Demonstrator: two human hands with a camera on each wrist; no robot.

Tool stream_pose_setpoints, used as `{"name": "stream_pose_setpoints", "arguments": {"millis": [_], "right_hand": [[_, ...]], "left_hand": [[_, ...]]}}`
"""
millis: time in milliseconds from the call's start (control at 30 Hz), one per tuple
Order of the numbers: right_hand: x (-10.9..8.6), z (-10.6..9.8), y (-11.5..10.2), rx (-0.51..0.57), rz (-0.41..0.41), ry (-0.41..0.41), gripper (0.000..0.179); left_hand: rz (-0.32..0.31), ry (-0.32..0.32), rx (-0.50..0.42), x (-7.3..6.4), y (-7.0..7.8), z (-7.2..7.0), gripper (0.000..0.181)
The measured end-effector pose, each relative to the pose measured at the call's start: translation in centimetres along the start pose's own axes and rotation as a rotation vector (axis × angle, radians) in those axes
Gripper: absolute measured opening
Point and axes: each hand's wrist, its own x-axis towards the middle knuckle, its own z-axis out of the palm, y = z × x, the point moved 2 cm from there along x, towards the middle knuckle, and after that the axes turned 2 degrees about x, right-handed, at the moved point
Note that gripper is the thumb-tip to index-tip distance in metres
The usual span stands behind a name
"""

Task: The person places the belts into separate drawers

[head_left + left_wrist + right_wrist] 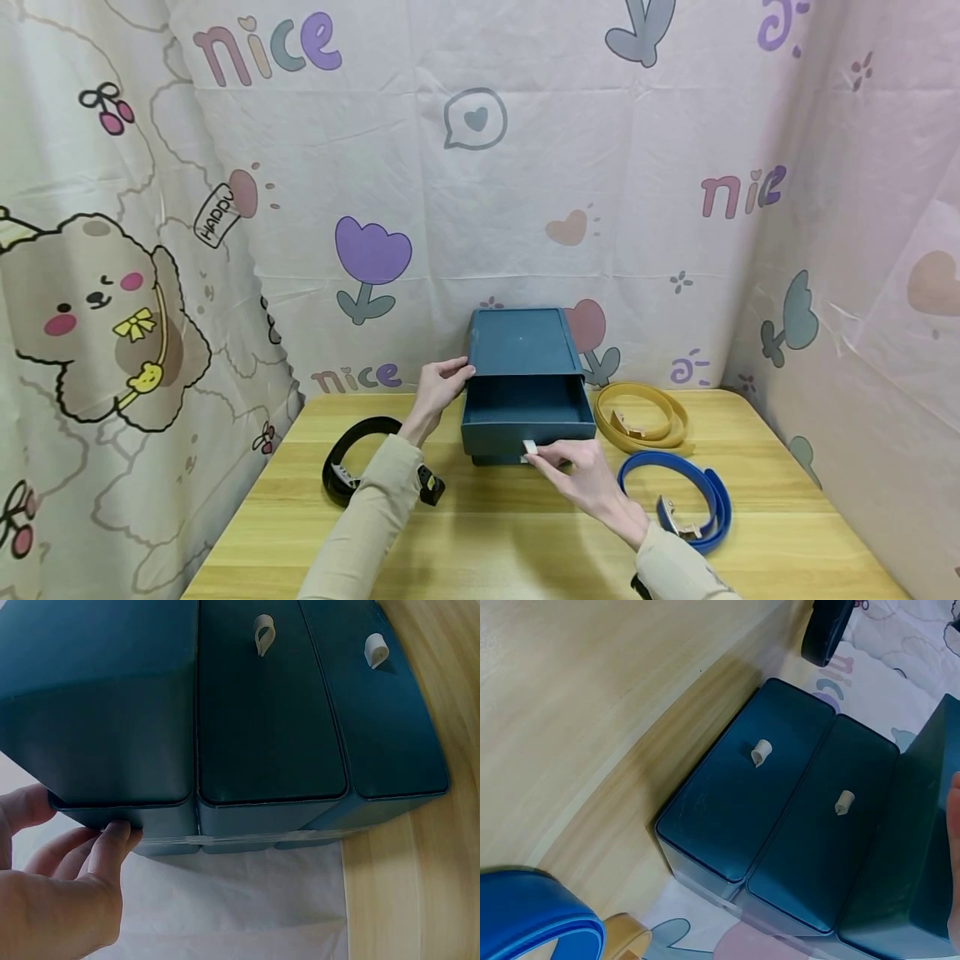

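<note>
A dark teal drawer cabinet (522,343) stands at the back of the table, its top drawer (498,438) pulled out and bare inside where it shows. My left hand (438,389) holds the cabinet's upper left front corner; in the left wrist view the thumb and bent fingers of that hand (71,889) are on either side of its edge. With thumb and forefinger my right hand (588,477) pinches the white pull tab (529,447) on the drawer front. Only a strip of the right hand (954,862) enters the right wrist view. Two lower drawers (270,720) are closed.
Left of the cabinet lies a coiled black belt (330,467), partly behind my left forearm. To the right are a coiled yellow belt (678,421) and, nearer, a coiled blue belt (722,504). A printed curtain (480,208) hangs behind the wooden table (480,550).
</note>
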Motion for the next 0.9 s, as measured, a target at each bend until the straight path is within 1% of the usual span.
{"name": "stream_pose_setpoints", "arguments": {"millis": [100, 133, 167, 200, 300, 467, 667, 900], "right_hand": [[-0.1, -0.1, -0.1, 0.003, -0.009, 0.0, 0.005], [-0.1, -0.1, -0.1, 0.007, -0.011, 0.0, 0.004], [-0.1, -0.1, -0.2, 0.009, -0.013, -0.001, 0.005], [-0.1, -0.2, -0.2, 0.009, -0.016, -0.001, 0.01], [-0.1, -0.2, -0.3, 0.018, -0.021, -0.004, 0.018], [-0.1, -0.2, -0.4, 0.031, -0.036, -0.001, 0.026], [0.0, -0.3, -0.7, 0.052, -0.054, 0.005, 0.024], [-0.2, -0.3, -1.1, 0.043, -0.059, 0.009, 0.026]], "left_hand": [[0.001, 0.003, -0.001, 0.0, -0.1, 0.0, 0.041], [0.001, 0.004, 0.0, 0.0, 0.0, 0.0, 0.041], [0.003, 0.009, -0.001, 0.2, -0.4, 0.0, 0.041], [0.003, 0.009, 0.0, 0.3, -0.5, 0.0, 0.041], [0.006, 0.011, 0.001, 0.4, -0.6, 0.0, 0.041], [0.014, 0.015, -0.006, 0.5, -0.6, 0.0, 0.04], [0.015, 0.016, -0.013, 0.5, -0.5, 0.0, 0.04], [0.009, 0.015, 0.0, 0.4, -0.6, 0.0, 0.041]]}}
